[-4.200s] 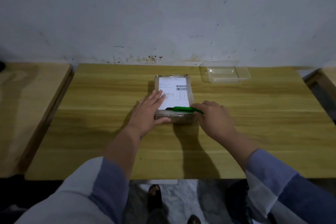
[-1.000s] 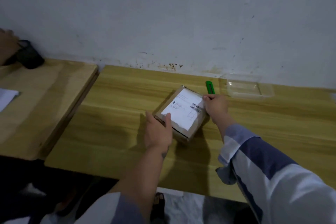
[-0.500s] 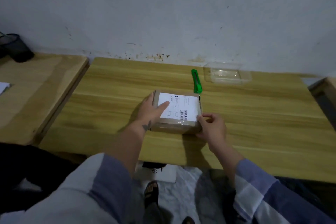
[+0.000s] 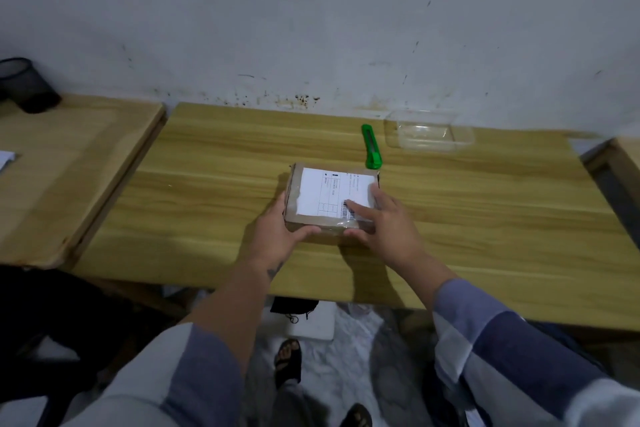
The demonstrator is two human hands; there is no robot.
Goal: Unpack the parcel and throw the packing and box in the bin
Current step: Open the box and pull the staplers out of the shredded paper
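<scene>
A small brown cardboard parcel (image 4: pixel 327 196) with a white shipping label lies flat on the wooden table (image 4: pixel 207 184), wrapped in clear tape. My left hand (image 4: pixel 278 236) grips its near left corner, thumb along the front edge. My right hand (image 4: pixel 386 222) holds the near right corner, fingers spread over the label's barcode. A green utility knife (image 4: pixel 371 146) lies on the table just behind the parcel, apart from both hands.
A clear plastic container (image 4: pixel 427 131) stands at the back right against the wall. A second wooden table (image 4: pixel 62 166) adjoins on the left with a black mesh cup (image 4: pixel 27 85) on it. Another table edge (image 4: pixel 623 163) shows at far right. White plastic sheeting covers the floor below.
The knife has been put down behind the parcel. The parcel has been turned square to me, and my right hand has moved from its side onto the label.
</scene>
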